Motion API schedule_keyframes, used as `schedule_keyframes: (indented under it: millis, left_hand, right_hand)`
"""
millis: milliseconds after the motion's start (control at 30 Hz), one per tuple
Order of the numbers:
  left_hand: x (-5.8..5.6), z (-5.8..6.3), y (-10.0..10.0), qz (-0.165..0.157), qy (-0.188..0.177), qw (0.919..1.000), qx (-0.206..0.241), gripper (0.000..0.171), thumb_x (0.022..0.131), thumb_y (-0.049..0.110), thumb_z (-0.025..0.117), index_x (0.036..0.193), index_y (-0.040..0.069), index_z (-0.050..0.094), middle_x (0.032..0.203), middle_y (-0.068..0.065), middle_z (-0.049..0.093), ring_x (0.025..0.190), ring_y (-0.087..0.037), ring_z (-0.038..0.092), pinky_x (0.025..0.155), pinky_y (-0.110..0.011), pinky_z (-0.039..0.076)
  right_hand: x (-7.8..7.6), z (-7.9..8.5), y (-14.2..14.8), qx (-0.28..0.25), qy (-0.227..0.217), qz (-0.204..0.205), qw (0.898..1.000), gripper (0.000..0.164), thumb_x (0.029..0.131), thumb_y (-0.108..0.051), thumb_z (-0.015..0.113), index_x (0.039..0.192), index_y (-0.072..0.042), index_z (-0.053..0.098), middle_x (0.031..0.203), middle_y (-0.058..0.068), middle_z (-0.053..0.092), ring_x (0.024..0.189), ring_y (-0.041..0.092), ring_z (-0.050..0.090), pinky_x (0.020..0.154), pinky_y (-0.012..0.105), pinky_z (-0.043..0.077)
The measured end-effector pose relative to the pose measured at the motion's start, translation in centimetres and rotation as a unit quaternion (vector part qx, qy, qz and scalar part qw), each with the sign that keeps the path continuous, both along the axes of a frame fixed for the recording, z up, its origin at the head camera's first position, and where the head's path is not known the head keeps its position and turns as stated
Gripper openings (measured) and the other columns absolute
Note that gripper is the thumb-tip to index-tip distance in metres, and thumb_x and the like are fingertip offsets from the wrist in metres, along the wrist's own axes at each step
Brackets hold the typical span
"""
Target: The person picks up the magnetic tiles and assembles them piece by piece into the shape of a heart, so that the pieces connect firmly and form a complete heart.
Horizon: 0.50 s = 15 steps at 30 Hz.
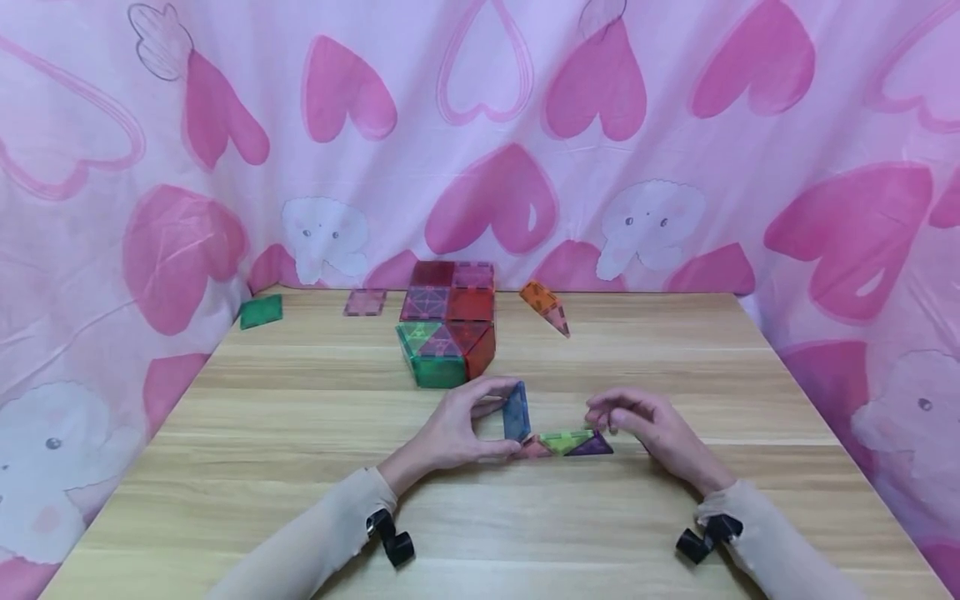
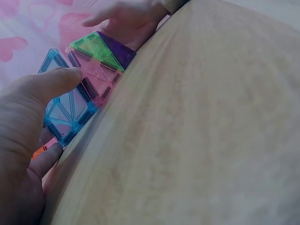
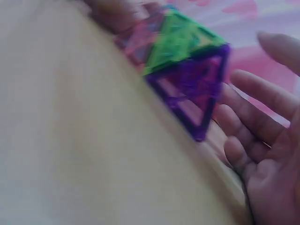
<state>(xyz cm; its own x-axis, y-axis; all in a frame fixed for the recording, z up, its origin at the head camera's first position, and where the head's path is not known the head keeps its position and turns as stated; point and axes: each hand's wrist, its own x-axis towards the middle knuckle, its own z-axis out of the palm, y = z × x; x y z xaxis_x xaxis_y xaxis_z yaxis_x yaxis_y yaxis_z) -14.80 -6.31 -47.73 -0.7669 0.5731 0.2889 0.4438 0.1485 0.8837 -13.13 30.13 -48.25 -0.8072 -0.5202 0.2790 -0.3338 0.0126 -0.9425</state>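
My left hand (image 1: 457,423) grips a clear blue magnetic tile (image 1: 516,414) between thumb and fingers, holding it upright on the table. The tile's lower end meets a row of joined triangular tiles: a pink tile (image 1: 534,449), a light green tile (image 1: 566,441) and a purple tile (image 1: 591,445). In the left wrist view the left thumb (image 2: 65,80) lies across the blue tile near the pink one. Beside the purple end, my right hand (image 1: 656,427) holds nothing, its fingers loosely bent. The right wrist view shows its fingers (image 3: 258,89) close to the purple tile; contact is unclear.
Farther back stands a block of joined red, pink and green tiles (image 1: 471,305). A green tile (image 1: 261,312) and a pink square tile (image 1: 365,302) lie to its left, an orange and pink piece (image 1: 542,302) to its right. A heart-patterned curtain (image 1: 491,200) borders the table (image 1: 300,442).
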Motion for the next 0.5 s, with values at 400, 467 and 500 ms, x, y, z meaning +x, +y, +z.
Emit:
schedule_keyframes:
  millis: [400,467,500]
  left_hand:
    - [-0.1,-0.3,0.1,-0.021,0.006,0.9998,0.003,0.083,0.086,0.007,0.098,0.159,0.015,0.060,0.160,0.001,0.058,0.149,-0.017,0.057,0.122,-0.032,0.047]
    - [-0.2,-0.3,0.1,-0.023,0.013,0.9997,-0.001,0.083,0.086,0.008,0.098,0.160,0.015,0.060,0.161,0.001,0.058,0.149,-0.018,0.056,0.122,-0.032,0.047]
    - [-0.2,-0.3,0.1,-0.023,0.015,0.9996,-0.004,0.083,0.086,0.009,0.098,0.160,0.015,0.060,0.161,0.001,0.058,0.149,-0.018,0.056,0.122,-0.032,0.047]
  right_hand:
    - [-7.6,-0.6,-0.3,0.095,0.050,-0.220,0.969,0.036,0.111,-0.021,0.072,0.141,-0.001,0.069,0.130,0.017,0.076,0.112,0.017,0.071,0.093,0.018,0.056]
    - [-9.0,-0.5,-0.8,0.118,0.064,-0.233,0.963,0.039,0.110,-0.024,0.075,0.142,-0.003,0.069,0.132,0.017,0.076,0.114,0.018,0.070,0.093,0.017,0.054]
    - [-9.6,-0.4,-1.0,0.121,0.067,-0.237,0.962,0.041,0.109,-0.024,0.076,0.144,-0.003,0.068,0.133,0.017,0.076,0.115,0.020,0.070,0.094,0.017,0.054]
